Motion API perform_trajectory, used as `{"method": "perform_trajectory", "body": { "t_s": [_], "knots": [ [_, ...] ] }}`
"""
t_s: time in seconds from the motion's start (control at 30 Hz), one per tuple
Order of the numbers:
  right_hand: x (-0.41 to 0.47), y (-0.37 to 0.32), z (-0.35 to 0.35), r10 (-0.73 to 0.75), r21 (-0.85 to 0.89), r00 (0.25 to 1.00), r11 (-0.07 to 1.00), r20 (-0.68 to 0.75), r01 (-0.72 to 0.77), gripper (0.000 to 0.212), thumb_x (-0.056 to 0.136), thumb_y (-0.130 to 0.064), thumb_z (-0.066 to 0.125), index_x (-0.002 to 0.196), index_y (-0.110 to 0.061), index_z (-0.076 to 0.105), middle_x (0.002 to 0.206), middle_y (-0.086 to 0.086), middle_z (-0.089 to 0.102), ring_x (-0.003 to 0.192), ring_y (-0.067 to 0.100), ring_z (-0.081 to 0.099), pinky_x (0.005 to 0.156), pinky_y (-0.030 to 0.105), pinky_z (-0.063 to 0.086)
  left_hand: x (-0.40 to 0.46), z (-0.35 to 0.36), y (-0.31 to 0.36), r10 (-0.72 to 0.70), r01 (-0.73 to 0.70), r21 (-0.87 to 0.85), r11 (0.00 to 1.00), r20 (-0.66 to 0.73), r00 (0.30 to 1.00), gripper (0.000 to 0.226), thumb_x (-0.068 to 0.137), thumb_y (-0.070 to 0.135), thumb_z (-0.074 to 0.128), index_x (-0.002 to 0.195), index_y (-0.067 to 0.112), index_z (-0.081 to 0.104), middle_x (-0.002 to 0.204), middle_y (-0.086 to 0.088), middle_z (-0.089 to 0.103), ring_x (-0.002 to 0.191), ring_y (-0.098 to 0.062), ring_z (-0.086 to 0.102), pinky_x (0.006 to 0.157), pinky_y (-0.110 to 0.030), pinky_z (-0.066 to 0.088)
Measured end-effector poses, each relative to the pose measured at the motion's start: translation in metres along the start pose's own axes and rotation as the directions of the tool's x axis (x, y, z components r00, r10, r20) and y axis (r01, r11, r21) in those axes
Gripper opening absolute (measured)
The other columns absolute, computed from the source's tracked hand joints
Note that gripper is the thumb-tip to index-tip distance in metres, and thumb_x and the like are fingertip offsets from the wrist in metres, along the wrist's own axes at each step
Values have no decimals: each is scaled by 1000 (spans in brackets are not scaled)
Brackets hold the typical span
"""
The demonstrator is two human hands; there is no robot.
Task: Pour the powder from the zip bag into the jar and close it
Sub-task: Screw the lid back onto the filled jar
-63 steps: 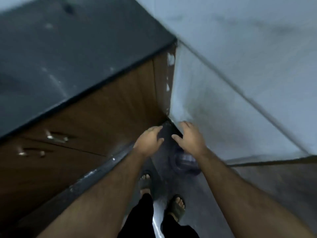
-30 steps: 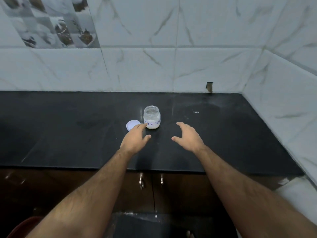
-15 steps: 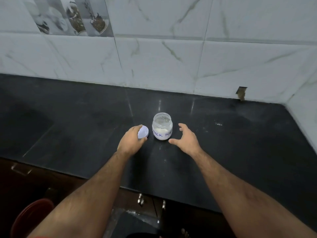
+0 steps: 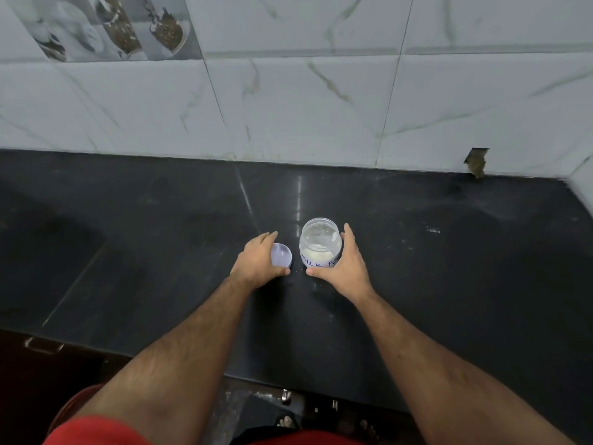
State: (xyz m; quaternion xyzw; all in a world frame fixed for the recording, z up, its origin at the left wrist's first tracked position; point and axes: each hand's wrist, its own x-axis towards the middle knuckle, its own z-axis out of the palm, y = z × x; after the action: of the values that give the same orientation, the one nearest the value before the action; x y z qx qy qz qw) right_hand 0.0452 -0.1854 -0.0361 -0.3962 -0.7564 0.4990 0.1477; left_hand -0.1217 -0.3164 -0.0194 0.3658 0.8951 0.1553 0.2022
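Note:
A small clear jar (image 4: 320, 240) stands upright and uncapped on the black counter (image 4: 449, 268), with white powder in its lower half and a handwritten label. My right hand (image 4: 343, 268) wraps around the jar's right side and front, thumb on the label. A round white lid (image 4: 281, 255) is held tilted in my left hand (image 4: 258, 261), just left of the jar. No zip bag is in view.
White marble-look wall tiles (image 4: 288, 107) rise behind the counter, with a small hole (image 4: 476, 162) at the right. A few white specks (image 4: 431, 229) lie right of the jar. A red object (image 4: 73, 409) sits low at the left, below the counter edge.
The view swung up from the floor to the counter. My left hand took the lid off the counter and my right hand closed around the jar.

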Motion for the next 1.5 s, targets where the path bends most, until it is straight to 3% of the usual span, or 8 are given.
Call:
{"method": "perform_trajectory", "body": {
  "t_s": [0.4, 0.57, 0.8, 0.97, 1.1, 1.17, 1.37, 1.5],
  "knots": [
    [2, -8, 21, 10, 2, 990, 1000, -141, -10, 125, 60, -38, 91, 158, -27, 15, 156, -5, 41, 142, 18, 42, 114, 38, 40, 21, 1, -5, 87, -98, 132, 986, 86, 992, 88, 77, 37, 77, 152, 26, 34, 151, 0, 42, 140, -24, 34, 111, -40, 38],
    [-3, -14, 16, -12, 9, 983, 1000, -181, 14, 80, 57, -41, 89, 126, -34, 47, 118, -18, 58, 114, 9, 58, 90, 24, 47, 22, 4, -5, 86, -102, 166, 981, 101, 991, 87, 77, 37, 76, 152, 26, 34, 149, -1, 42, 138, -26, 35, 109, -40, 39],
    [-12, -7, -15, -19, 12, 985, 1000, -174, 21, 79, 53, -47, 86, 122, -36, 51, 114, -20, 61, 105, 4, 61, 88, 26, 50, 22, 5, 24, 11, -9, -135, 991, 14, 1000, 77, 76, 45, 69, 147, 27, 43, 142, -6, 48, 134, -28, 45, 108, -40, 41],
    [-14, 2, -47, -3, 63, 992, 998, -128, 11, 79, 53, -39, 88, 121, -36, 47, 117, -16, 63, 107, 5, 62, 91, 26, 51, 27, -9, 72, -55, 18, -716, 698, -28, 998, 65, 91, 42, 53, 150, 18, 41, 146, -6, 50, 131, -20, 50, 108, -32, 40],
    [-16, 10, -66, 2, 110, 998, 994, -56, 5, 76, 58, -28, 88, 120, -38, 45, 118, -15, 63, 109, 5, 63, 91, 24, 52, 29, -18, 116, -100, 130, -892, 433, 95, 990, 36, 96, 47, 39, 108, 18, 56, 100, -11, 59, 78, -18, 53, 61, -28, 38],
    [-17, 14, -72, -9, 131, 1000, 991, -26, 13, 79, 57, -29, 87, 122, -37, 44, 120, -14, 63, 109, 5, 63, 92, 25, 52, 29, -19, 133, -107, 124, -928, 350, 92, 990, 34, 93, 49, 43, 104, 19, 55, 92, -10, 59, 69, -15, 50, 57, -27, 38],
    [-12, 18, -89, -9, 233, 999, 972, 31, 1, 81, 54, -33, 86, 125, -34, 46, 115, -13, 67, 108, 6, 65, 95, 33, 56, 26, -5, 153, 39, 5, -934, 357, 20, 999, 51, 85, 39, 70, 128, 22, 47, 124, -10, 64, 101, -20, 69, 102, -44, 50],
    [-9, 17, -102, -38, 287, 996, 958, 75, 15, 75, 68, -20, 86, 130, -28, 46, 120, -9, 65, 109, 9, 66, 91, 31, 57, 18, 2, 154, 106, -50, -888, 456, -2, 994, 77, 82, 29, 75, 147, 25, 34, 127, -11, 57, 116, -27, 63, 109, -44, 46]
  ]
}}
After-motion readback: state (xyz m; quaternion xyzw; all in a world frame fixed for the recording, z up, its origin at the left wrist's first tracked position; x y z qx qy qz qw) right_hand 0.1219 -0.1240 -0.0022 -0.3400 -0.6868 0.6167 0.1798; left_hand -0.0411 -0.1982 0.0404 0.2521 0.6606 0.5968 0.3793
